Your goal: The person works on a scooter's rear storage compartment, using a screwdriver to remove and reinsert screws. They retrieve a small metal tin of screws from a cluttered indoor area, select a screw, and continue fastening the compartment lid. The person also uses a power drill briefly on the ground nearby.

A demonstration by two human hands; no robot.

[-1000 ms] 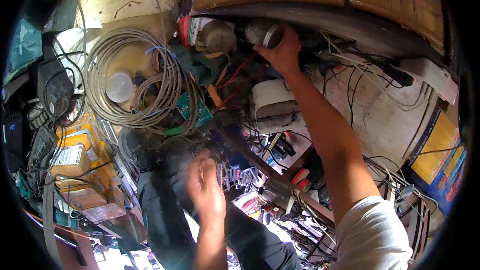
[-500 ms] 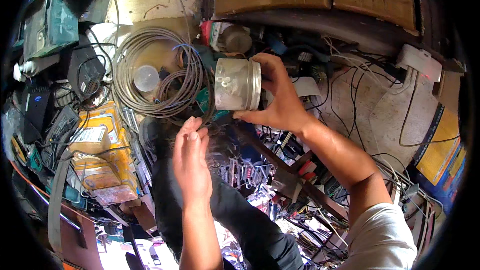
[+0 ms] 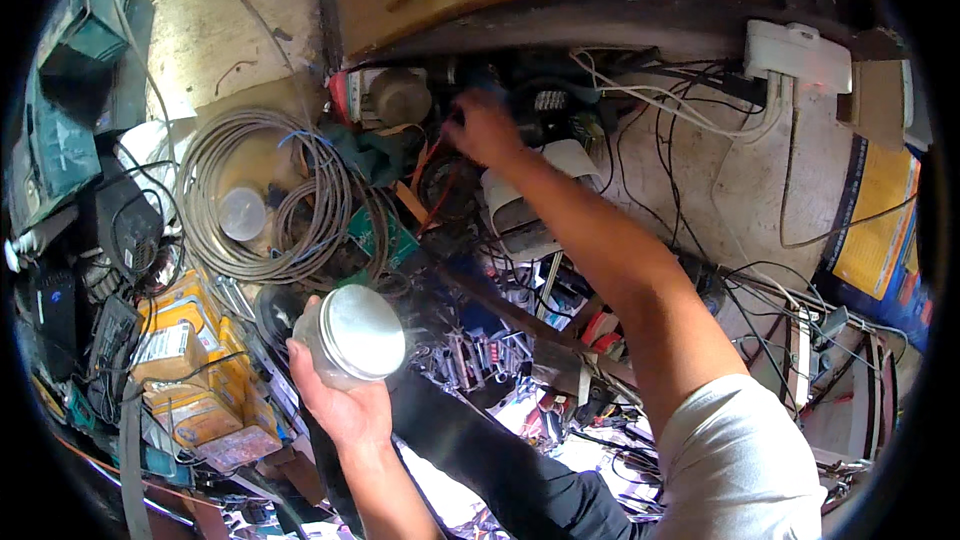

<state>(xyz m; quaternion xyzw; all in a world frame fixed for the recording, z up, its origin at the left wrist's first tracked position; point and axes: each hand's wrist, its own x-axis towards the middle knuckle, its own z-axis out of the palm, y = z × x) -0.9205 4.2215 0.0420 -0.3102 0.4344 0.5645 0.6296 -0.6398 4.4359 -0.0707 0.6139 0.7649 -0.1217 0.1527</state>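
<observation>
A clear round jar (image 3: 322, 352) with a silver screw lid (image 3: 366, 332) rests tilted in my left hand (image 3: 348, 408), whose fingers wrap its near side and base. My right hand (image 3: 486, 130) reaches far out among the dark clutter at the back. Motion smears its fingers, so whether they hold anything cannot be made out. Just left of that hand stands a round, dull tin-like container (image 3: 398, 98). Thin orange-red strips (image 3: 428, 175) hang below my right hand, and a pale curved plastic casing (image 3: 535, 202) lies under my right forearm.
A large coil of grey cable (image 3: 200, 195) lies at left, with a green circuit board (image 3: 385, 238) beside it. Yellow boxes (image 3: 205, 395) are stacked at lower left. A white power strip (image 3: 800, 55) with trailing cables sits at upper right. Many small tools (image 3: 480, 360) fill the middle.
The jar has passed from my right hand to my left and come down nearer my body, lid now facing up. My right hand has let go and moved up and left into the clutter.
</observation>
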